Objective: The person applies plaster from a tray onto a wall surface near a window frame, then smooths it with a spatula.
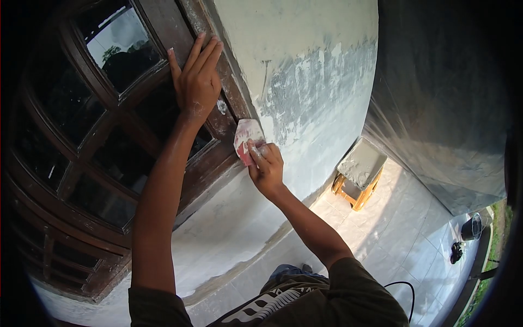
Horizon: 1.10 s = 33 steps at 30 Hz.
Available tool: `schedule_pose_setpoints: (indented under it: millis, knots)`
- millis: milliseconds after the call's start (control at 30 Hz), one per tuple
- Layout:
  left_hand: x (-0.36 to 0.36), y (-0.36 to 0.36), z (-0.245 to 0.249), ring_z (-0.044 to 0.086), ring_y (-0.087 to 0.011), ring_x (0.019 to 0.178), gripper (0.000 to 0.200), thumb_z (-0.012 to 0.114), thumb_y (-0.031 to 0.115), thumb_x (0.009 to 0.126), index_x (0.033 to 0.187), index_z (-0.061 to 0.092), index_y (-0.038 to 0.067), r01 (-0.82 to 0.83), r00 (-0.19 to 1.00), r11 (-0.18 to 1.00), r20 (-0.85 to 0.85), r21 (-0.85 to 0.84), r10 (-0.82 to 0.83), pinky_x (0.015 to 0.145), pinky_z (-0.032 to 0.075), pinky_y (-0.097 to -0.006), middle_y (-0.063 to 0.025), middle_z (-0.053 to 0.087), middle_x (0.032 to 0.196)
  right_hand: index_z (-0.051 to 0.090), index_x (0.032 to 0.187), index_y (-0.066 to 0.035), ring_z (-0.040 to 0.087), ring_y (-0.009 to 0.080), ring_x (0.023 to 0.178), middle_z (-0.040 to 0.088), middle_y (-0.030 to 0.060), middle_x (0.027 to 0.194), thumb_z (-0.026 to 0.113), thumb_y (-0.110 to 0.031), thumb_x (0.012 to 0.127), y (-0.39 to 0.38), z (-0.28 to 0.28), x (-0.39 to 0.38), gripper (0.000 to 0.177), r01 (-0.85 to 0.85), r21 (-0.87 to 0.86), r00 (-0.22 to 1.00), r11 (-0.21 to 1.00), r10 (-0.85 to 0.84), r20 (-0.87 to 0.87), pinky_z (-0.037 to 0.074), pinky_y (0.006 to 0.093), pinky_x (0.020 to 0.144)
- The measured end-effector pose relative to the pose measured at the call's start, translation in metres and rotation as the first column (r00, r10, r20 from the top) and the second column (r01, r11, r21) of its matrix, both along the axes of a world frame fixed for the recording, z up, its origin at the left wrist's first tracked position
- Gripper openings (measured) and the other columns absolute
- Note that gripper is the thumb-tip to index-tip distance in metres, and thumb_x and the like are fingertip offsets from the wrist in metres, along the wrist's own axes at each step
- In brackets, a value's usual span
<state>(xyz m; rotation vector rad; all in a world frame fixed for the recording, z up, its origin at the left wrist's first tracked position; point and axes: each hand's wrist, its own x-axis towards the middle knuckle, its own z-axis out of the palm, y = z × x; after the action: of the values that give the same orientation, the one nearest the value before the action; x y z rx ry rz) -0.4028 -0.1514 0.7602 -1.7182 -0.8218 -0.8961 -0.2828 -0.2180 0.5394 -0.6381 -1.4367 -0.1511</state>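
My left hand lies with its fingers stretched out on the dark brown wooden window frame, thumb apart from the other fingers. In my right hand is a putty scraper, reddish and smeared with white putty, gripped between thumb and fingers. Its blade meets the edge where the frame joins the wall. That wall is partly coated in white, with a rough grey patch beside the window. White smears mark the frame and some of my fingers.
A tray of pale putty rests on a small yellowish wooden stool on the tiled floor. Farther right stand a dark bucket and a small black item. A translucent sheet hangs at right.
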Motion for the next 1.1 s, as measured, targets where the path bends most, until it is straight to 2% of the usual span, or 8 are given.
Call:
schedule_pose_setpoints:
  millis: [133,167,300,433,667,833,967,1100]
  knots:
    - [-0.001,0.001,-0.001,0.045,-0.0158,0.139,0.046,0.054,-0.002,0.084,0.125,0.067,0.015,0.021,1.000,1.000,0.001,0.003,-0.021,0.118,0.009,-0.0639,0.0041,0.063,0.135,0.071,0.113,0.002,0.053,0.0265,0.073,0.056,0.0083,0.081,0.071,0.010,0.071,-0.004,0.039,0.014,0.043,-0.067,0.145,0.981,0.987,0.092,-0.169,0.047,0.0345,0.071]
    - [-0.001,-0.001,-0.002,0.045,-0.0158,0.139,0.046,0.054,-0.002,0.084,0.125,0.067,0.015,0.018,1.000,1.000,0.004,0.000,-0.018,0.118,0.009,-0.0639,0.0041,0.063,0.135,0.068,0.119,0.000,0.055,0.0302,0.080,0.059,0.0112,0.090,0.071,0.008,0.065,0.008,0.054,0.027,0.054,0.012,0.161,0.989,0.987,0.012,-0.147,0.049,0.0384,0.071]
    - [0.000,-0.003,-0.001,0.045,-0.0155,0.139,0.046,0.054,-0.002,0.084,0.126,0.067,0.015,0.005,1.000,1.000,0.009,-0.006,-0.004,0.118,0.010,-0.0629,0.0043,0.063,0.135,0.069,0.113,-0.001,0.055,0.0303,0.086,0.060,0.0106,0.093,0.071,0.004,0.066,0.051,0.089,0.041,0.048,0.183,0.159,0.982,0.970,-0.172,-0.082,0.048,0.0402,0.072]
    - [0.001,-0.003,0.000,0.045,-0.0154,0.139,0.046,0.054,-0.001,0.084,0.125,0.067,0.015,0.002,1.000,1.000,0.013,-0.008,-0.002,0.118,0.011,-0.0628,0.0045,0.063,0.135,0.066,0.121,-0.001,0.057,0.0323,0.089,0.061,0.0116,0.097,0.068,0.005,0.069,0.054,0.058,0.017,0.052,0.181,0.104,0.982,0.978,-0.186,0.045,0.047,0.0419,0.077]
    - [0.000,0.000,0.000,0.045,-0.0152,0.139,0.046,0.055,0.000,0.083,0.125,0.067,0.015,0.000,1.000,1.000,0.008,0.006,0.000,0.118,0.011,-0.0629,0.0046,0.063,0.134,0.070,0.114,0.000,0.056,0.0315,0.083,0.058,0.0102,0.091,0.070,0.005,0.063,0.005,0.013,0.009,0.052,-0.043,0.048,0.998,0.998,0.045,-0.042,0.049,0.0401,0.073]
    - [0.001,-0.002,-0.001,0.045,-0.0143,0.139,0.045,0.055,-0.001,0.084,0.124,0.067,0.015,0.016,1.000,1.000,0.016,0.003,-0.016,0.118,0.011,-0.0630,0.0046,0.063,0.134,0.067,0.119,0.000,0.055,0.0314,0.088,0.059,0.0113,0.096,0.067,0.004,0.067,0.040,0.082,0.032,0.052,0.148,0.163,0.986,0.976,-0.133,-0.095,0.047,0.0406,0.073]
    - [0.001,-0.001,-0.001,0.046,-0.0144,0.138,0.045,0.054,-0.001,0.084,0.124,0.067,0.015,0.011,1.000,1.000,0.017,0.006,-0.011,0.118,0.011,-0.0627,0.0043,0.063,0.134,0.067,0.119,-0.001,0.057,0.0310,0.092,0.060,0.0109,0.095,0.067,0.004,0.071,0.046,0.060,0.013,0.048,0.223,0.064,0.972,0.973,-0.227,0.053,0.047,0.0413,0.079]
    - [0.000,-0.002,-0.002,0.046,-0.0146,0.138,0.045,0.054,-0.001,0.085,0.124,0.068,0.015,0.011,1.000,1.000,0.023,0.011,-0.012,0.118,0.011,-0.0628,0.0043,0.064,0.133,0.067,0.121,-0.001,0.055,0.0294,0.083,0.056,0.0100,0.089,0.070,0.004,0.069,0.020,0.012,0.005,0.052,0.150,0.024,0.987,0.988,-0.151,0.063,0.045,0.0402,0.073]
